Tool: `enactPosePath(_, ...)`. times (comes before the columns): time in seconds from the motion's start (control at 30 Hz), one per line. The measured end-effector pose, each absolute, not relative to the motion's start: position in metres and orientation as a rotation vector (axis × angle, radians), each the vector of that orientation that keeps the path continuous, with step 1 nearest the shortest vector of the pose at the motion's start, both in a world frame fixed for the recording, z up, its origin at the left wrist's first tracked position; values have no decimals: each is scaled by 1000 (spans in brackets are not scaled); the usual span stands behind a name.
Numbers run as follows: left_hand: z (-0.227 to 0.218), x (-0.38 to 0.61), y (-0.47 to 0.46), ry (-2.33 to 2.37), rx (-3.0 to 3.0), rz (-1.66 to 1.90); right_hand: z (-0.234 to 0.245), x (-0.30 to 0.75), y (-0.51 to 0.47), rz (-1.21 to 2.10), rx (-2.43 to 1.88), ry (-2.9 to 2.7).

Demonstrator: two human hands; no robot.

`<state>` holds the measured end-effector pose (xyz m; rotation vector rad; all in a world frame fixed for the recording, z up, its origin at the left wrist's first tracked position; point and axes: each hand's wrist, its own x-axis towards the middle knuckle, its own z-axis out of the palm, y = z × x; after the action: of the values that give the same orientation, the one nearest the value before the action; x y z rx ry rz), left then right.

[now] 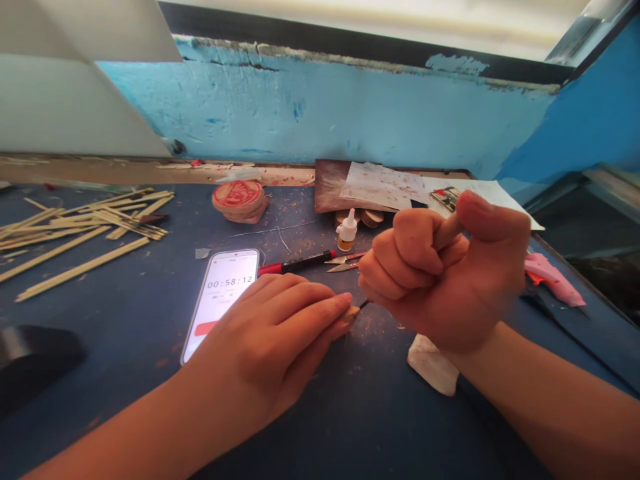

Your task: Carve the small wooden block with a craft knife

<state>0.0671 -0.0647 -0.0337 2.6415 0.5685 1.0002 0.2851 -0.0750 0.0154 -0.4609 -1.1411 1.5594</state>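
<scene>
My left hand (290, 320) is closed in a pinch around a small piece of pale wood (354, 312), most of it hidden under the fingers. My right hand (445, 273) is raised in a fist with the thumb on top, gripping a slim tool (365, 304). Only the tool's thin dark tip shows, sticking out below the fist and meeting the wood or coming very close to it. Its handle is mostly covered, so the tool's kind is unclear. Wood crumbs lie on the blue tabletop (350, 413) beneath.
A phone (227, 280) showing a timer lies beside my left hand. Beyond are a marker (300, 263), scissors (345, 264), a glue bottle (347, 231) and stacked wooden discs (240, 201). Bamboo sticks (85, 230) are left; a white lump (433, 365) and pink glue gun (555, 280) are right.
</scene>
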Motion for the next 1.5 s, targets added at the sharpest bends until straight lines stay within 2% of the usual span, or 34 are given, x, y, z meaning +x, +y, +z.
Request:
enactPosePath(0.7, -34, 66, -66, 578, 2655, 1008, 13, 280, -77, 1654, -467, -1130)
enactPosePath(0.9, -34, 65, -65, 567, 2654, 1000, 20, 287, -78, 1585, -486, -1174)
enactPosePath(1.5, -41, 65, -67, 591, 2602, 1029, 1, 275, -61, 1461, -468, -977)
